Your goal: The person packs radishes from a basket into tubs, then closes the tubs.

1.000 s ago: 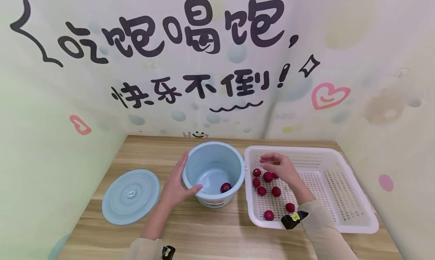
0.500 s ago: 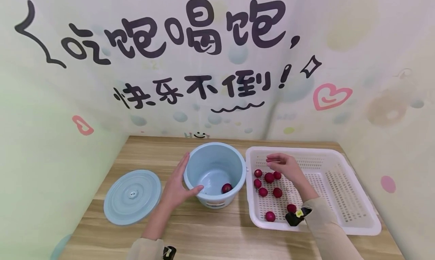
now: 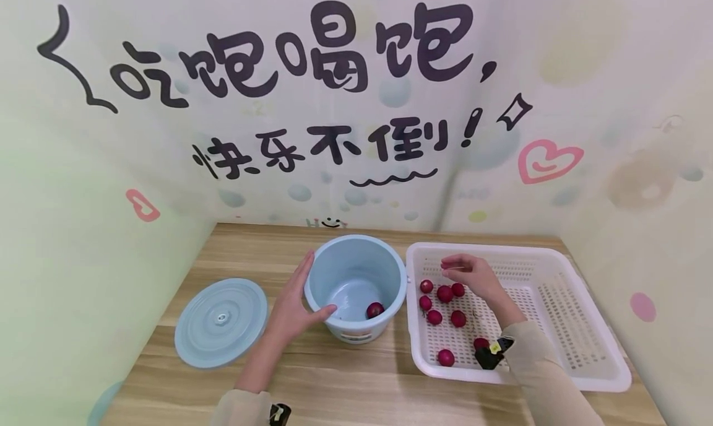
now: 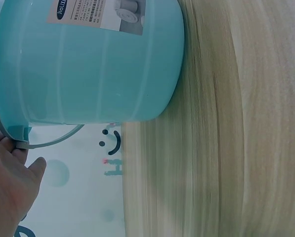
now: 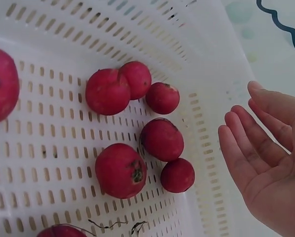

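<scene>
A light blue bucket [image 3: 356, 330] stands upright mid-table, with one dark red radish [image 3: 375, 309] on its floor. My left hand [image 3: 289, 311] rests at the bucket's left side, its fingers straight along the outside and its thumb over the near rim. In the left wrist view, the fingertips lie by the lug of the bucket's handle [image 4: 56, 140]. Over the left part of a white slotted basket [image 3: 562, 382], my right hand [image 3: 476, 276] hovers with loosely bent fingers and holds nothing. Several red radishes [image 5: 120, 170] lie below it on the basket floor.
A round blue lid [image 3: 221, 321] lies flat on the wooden table [image 3: 345, 395], left of my left hand. The basket stands close beside the bucket's right side. Behind the table rises a printed wall [image 3: 312, 191].
My right hand has shifted slightly right over the basket, uncovering a radish. The left hand keeps its place at the bucket. The whole head view has drifted a little.
</scene>
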Tool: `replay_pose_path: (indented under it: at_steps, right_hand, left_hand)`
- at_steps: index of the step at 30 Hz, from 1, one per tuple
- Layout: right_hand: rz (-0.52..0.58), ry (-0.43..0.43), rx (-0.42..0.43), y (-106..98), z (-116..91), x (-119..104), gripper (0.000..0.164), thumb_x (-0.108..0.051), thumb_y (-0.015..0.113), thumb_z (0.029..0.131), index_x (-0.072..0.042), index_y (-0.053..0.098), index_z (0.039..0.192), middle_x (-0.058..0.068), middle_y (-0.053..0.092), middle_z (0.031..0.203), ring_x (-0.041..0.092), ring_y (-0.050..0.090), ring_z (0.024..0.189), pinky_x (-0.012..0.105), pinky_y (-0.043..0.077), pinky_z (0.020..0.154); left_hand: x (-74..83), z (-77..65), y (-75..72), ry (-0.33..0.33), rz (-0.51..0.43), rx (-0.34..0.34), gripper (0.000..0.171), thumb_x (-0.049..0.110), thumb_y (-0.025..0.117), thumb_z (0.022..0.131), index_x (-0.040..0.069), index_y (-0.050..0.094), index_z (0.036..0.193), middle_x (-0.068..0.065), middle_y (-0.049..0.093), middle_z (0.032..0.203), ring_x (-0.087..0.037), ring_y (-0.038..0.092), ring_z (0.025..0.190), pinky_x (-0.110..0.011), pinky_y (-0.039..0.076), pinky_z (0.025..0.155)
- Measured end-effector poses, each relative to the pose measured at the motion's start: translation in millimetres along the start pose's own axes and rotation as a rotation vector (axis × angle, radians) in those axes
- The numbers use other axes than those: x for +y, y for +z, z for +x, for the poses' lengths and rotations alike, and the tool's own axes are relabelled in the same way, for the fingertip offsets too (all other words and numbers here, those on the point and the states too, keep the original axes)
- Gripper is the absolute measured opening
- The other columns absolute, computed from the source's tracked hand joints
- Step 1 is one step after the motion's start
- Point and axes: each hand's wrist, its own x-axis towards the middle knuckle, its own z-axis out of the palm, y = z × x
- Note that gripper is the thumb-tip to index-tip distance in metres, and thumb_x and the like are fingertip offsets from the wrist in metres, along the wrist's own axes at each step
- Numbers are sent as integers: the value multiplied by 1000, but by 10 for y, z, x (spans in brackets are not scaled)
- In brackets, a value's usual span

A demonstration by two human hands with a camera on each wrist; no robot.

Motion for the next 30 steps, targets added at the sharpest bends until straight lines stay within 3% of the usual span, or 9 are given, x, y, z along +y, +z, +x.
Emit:
replay_pose_path:
  at_steps: [4, 13, 23, 30]
  right_hand:
    - [-16, 6, -3, 1, 12, 63, 39, -21, 69, 94, 1, 64, 125, 22, 68, 124, 19, 66, 106, 22, 51, 86]
    - [-23, 23, -14, 9, 7, 125, 34, -15, 68, 94, 2, 65, 124, 23, 68, 122, 11, 64, 100, 23, 52, 83]
    - [-24, 14, -26, 21, 30, 195, 35, -13, 68, 93, 4, 64, 123, 25, 68, 121, 11, 65, 99, 23, 52, 81]
    - [-22, 4, -56, 35, 41, 218, 33, -11, 66, 94, 5, 64, 123, 27, 67, 122, 26, 69, 106, 22, 55, 81]
  left_hand:
    - [7, 3, 2, 2, -2, -2, 108, 45, 83, 72, 15, 26, 159, -5, 26, 166, -35, 31, 151, -61, 39, 113]
    - [13, 8, 1, -9, 3, -9, 108, 46, 83, 73, 15, 25, 159, -5, 26, 166, -34, 30, 151, -60, 40, 113]
    - [17, 1, -4, -18, 3, -10, 108, 47, 82, 73, 18, 24, 160, -3, 25, 167, -33, 30, 151, -60, 39, 113]
    - [14, -4, -5, -20, 8, -6, 108, 47, 82, 73, 18, 24, 160, -3, 25, 167, -33, 30, 151, -60, 39, 113]
